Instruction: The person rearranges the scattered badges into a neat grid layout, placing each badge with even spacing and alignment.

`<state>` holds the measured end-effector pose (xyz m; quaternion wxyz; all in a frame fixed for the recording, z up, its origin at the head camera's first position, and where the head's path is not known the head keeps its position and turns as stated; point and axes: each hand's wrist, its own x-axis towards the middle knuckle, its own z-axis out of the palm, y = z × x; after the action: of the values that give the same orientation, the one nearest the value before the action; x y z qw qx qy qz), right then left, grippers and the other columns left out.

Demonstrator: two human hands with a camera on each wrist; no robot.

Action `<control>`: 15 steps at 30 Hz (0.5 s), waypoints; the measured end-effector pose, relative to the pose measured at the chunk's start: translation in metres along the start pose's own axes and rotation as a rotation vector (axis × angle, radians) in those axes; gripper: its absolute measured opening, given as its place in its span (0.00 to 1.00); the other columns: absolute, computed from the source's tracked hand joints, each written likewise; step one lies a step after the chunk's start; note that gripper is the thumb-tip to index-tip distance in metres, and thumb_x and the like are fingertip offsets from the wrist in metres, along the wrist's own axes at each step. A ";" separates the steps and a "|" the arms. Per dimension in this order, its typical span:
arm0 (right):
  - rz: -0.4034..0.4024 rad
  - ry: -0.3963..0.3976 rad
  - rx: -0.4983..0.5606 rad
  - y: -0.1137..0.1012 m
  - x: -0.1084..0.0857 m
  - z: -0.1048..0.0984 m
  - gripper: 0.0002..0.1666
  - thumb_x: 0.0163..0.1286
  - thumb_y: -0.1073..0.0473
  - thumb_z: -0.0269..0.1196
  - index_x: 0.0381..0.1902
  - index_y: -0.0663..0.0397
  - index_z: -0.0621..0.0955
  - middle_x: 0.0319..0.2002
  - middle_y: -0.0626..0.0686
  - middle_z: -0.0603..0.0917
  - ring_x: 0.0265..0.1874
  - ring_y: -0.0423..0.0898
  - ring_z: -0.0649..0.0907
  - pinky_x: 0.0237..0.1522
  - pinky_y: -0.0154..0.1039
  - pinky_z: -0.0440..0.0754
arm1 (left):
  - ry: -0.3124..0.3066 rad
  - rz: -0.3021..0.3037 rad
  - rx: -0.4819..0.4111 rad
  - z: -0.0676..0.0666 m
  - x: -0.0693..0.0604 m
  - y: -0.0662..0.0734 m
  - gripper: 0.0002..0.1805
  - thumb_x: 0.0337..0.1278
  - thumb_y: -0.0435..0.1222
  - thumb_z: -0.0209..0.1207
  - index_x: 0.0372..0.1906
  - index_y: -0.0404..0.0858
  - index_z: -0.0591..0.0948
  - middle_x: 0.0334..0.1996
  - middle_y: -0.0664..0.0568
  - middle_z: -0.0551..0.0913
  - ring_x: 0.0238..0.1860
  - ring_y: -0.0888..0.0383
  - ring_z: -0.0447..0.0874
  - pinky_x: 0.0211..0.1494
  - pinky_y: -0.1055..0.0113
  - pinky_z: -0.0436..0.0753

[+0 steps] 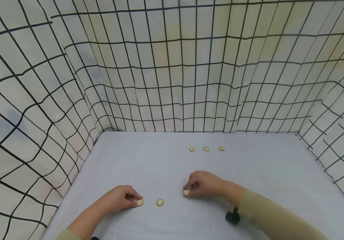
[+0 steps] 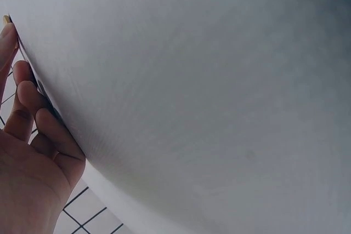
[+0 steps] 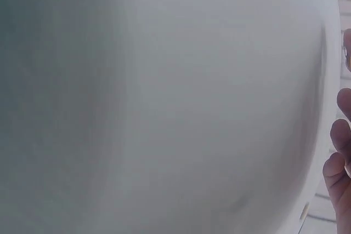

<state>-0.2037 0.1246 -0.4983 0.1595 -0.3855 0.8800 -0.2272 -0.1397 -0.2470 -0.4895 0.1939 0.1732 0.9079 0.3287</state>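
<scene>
Head cam: L hand [image 1: 118, 199] pinches round cream wood-look button [image 1: 140, 202] by rim, R hand [image 1: 203, 185] pinches matching button [image 1: 186, 192], prob. for surer grip; middle button [image 1: 160, 202] betw. on white counter [image 1: 279, 176], three-button row [image 1: 206, 148] behind.

The person wears a plain khaki-beige fabric right sleeve [image 1: 275, 211], long, ending in a straight cuff above the bare right hand [image 1: 206, 185]. Near the cuff runs a short line of small dark lettering, too small to read. A rounded, matt black wrist device [image 1: 232, 217] shows at the cuff's lower edge. A matching khaki-beige fabric left sleeve [image 1: 68, 235] is partly visible above the bare left hand [image 1: 119, 199].
</scene>
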 end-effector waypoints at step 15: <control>0.227 0.125 0.052 0.036 0.022 -0.019 0.14 0.60 0.48 0.73 0.45 0.34 0.89 0.29 0.37 0.78 0.33 0.39 0.76 0.38 0.37 0.75 | 0.000 -0.010 0.014 0.001 0.001 0.001 0.10 0.53 0.40 0.72 0.41 0.53 0.89 0.28 0.62 0.77 0.30 0.64 0.72 0.33 0.68 0.73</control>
<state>-0.2487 0.1350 -0.5035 0.1388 -0.2642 0.9200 -0.2539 -0.1400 -0.2455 -0.4900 0.1945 0.1700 0.9110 0.3215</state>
